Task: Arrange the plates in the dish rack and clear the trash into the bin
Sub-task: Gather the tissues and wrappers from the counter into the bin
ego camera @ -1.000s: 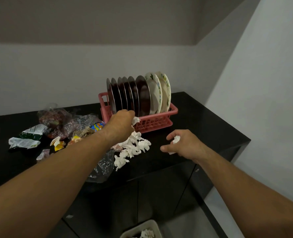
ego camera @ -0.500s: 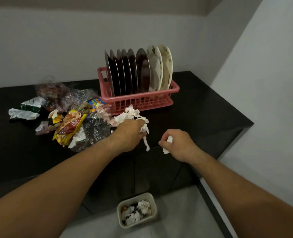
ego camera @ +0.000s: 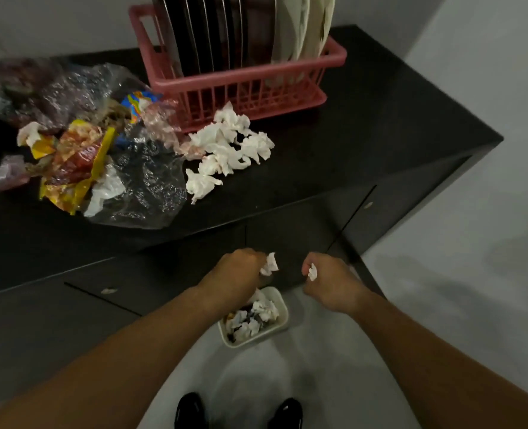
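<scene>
Nearest you, two black shoes (ego camera: 191, 410) stand on the pale floor. Just beyond them sits the bin (ego camera: 283, 314), a small cream rectangular tub, its long axis running toward the cabinet front and partly filled with crumpled white tissue and dark scraps. Your left hand (ego camera: 235, 274) is above it, fingers curled tight round a white tissue wad (ego camera: 270, 264). Your right hand (ego camera: 331, 283), just beside the bin's right side, is fisted on a smaller tissue scrap (ego camera: 312, 271). On the black countertop (ego camera: 365, 134), near its front edge, lie roughly six crumpled tissues (ego camera: 225, 150); left of them is a heap of clear plastic and yellow-red wrappers (ego camera: 80, 156). At the back edge the pink dish rack (ego camera: 256, 85) holds plates (ego camera: 225, 32) upright on edge: several dark ones, then two or three pale ones at the right end.
</scene>
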The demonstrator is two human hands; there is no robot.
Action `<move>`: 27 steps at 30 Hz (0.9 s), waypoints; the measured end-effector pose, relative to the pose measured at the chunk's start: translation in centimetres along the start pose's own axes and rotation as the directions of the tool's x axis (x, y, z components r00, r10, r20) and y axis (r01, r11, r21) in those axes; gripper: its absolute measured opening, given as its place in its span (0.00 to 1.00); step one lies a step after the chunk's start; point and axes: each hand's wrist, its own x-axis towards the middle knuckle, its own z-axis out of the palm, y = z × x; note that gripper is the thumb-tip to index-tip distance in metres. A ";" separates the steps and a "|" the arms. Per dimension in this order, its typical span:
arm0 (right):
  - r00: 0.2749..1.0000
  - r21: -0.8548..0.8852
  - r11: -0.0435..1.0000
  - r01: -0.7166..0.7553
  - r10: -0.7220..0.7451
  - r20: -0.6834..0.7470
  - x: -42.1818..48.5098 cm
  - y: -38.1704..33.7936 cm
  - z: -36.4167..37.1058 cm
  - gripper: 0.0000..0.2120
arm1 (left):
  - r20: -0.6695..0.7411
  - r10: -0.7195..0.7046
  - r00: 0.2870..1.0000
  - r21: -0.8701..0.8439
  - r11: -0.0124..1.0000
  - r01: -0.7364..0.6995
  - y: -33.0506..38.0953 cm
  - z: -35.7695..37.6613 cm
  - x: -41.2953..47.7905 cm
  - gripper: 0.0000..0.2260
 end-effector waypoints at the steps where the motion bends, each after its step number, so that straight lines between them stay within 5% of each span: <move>1: 1.000 0.013 1.000 -0.003 0.003 -0.007 0.9 1.0 1.4 0.09 | 0.003 -0.003 1.000 -0.020 1.000 0.003 -0.8 1.7 0.6 0.12; 9: 1.000 -0.042 0.999 0.003 -0.002 0.018 12.0 9.2 16.4 0.08 | -0.042 -0.021 0.999 -0.012 1.000 0.021 -8.5 17.7 6.1 0.04; 19: 0.980 -0.263 0.962 0.077 -0.024 0.197 25.9 18.4 33.6 0.16 | 0.026 -0.080 0.996 0.027 0.997 0.079 -17.0 33.4 13.6 0.11; 23: 0.950 -0.331 0.942 0.055 0.053 0.307 28.6 20.5 37.0 0.31 | 0.052 -0.022 0.998 0.064 0.998 0.018 -19.4 37.9 15.2 0.16; 27: 0.951 -0.265 0.962 0.071 0.015 0.309 28.7 20.8 35.9 0.24 | 0.076 -0.076 0.994 0.035 0.997 0.073 -19.0 40.4 16.9 0.17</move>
